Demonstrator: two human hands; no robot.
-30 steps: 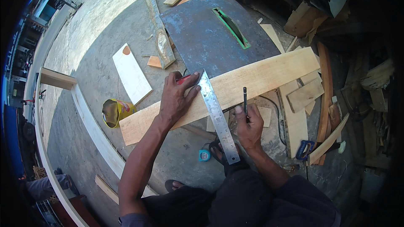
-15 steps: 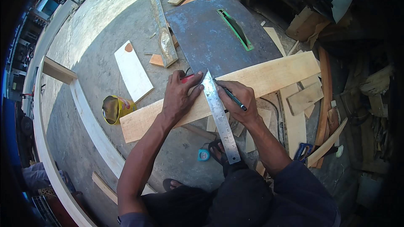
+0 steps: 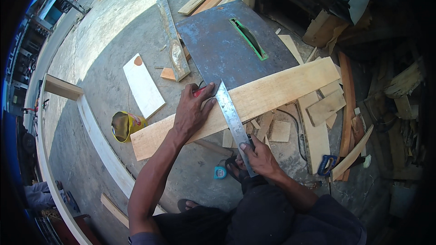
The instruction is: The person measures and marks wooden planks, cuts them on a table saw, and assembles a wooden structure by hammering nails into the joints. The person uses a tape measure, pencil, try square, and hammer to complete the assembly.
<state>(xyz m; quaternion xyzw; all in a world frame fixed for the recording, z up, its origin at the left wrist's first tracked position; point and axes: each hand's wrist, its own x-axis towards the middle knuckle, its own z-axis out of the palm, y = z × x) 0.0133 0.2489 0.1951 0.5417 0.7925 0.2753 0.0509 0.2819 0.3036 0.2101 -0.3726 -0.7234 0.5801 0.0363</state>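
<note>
Steel square (image 3: pixel 230 118) (across plank (image 3: pixel 254 100)) under left fingers (image 3: pixel 206 97)

Outdoor-ish workshop spot, bare grey concrete floor (image 3: pixel 113 41), sunlit toward the upper left and shaded nearer the middle. Blue-grey table saw top (image 3: pixel 218 45) with a green blade insert (image 3: pixel 249 38) sitting low on the ground. White board (image 3: pixel 143 85) lying flat on the concrete, with a yellow can (image 3: pixel 125 126) tipped on its side just beside it. Long pale timber frame (image 3: pixel 93 131) curving along the left. Heaps of wood offcuts (image 3: pixel 318 109) on the right, plus a blue-handled handsaw (image 3: pixel 326 164) among them. Small teal tape measure (image 3: pixel 220 172) on the floor. Dark, cluttered shed area along the top right, hard to make out.
</note>
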